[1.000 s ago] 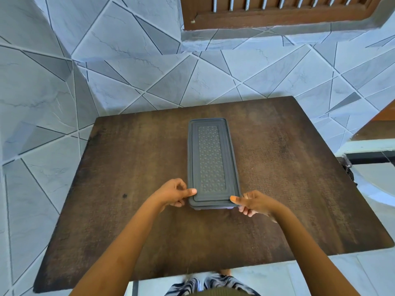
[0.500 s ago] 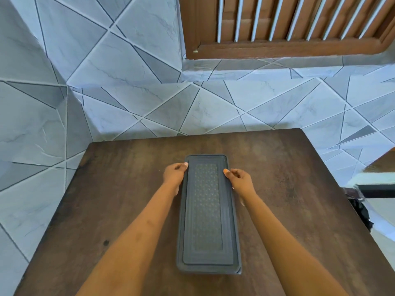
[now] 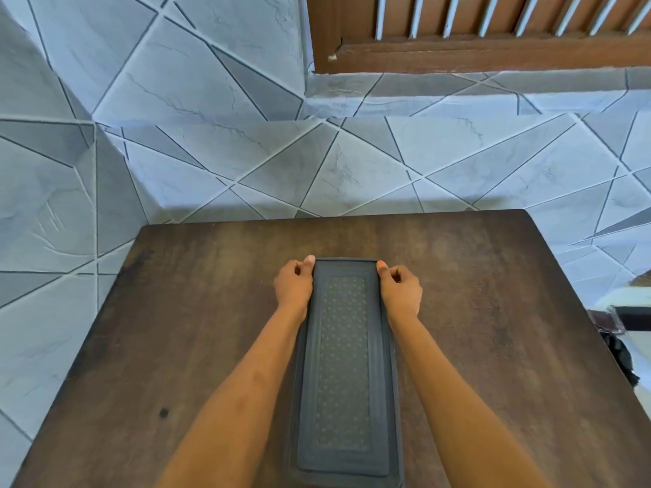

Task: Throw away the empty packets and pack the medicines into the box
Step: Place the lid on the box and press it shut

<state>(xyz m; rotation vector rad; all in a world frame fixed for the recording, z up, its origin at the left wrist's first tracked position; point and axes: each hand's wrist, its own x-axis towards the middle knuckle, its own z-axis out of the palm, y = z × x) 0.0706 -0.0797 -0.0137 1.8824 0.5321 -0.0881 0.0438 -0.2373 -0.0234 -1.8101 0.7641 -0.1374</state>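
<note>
Both arms outstretched, left hand (image 3: pixel 293 288) and right hand (image 3: pixel 401 292) curled at box (image 3: pixel 343 364) corners.

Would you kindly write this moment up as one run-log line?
left hand: far left corner of box lid | right hand: far right corner | box: closed, flat on table | packets, medicines: none visible

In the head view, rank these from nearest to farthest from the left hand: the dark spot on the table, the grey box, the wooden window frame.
From the left hand:
1. Grey box, touching it on its right.
2. Dark spot, lower left on the table.
3. Wooden window frame, top, on the wall.
</note>
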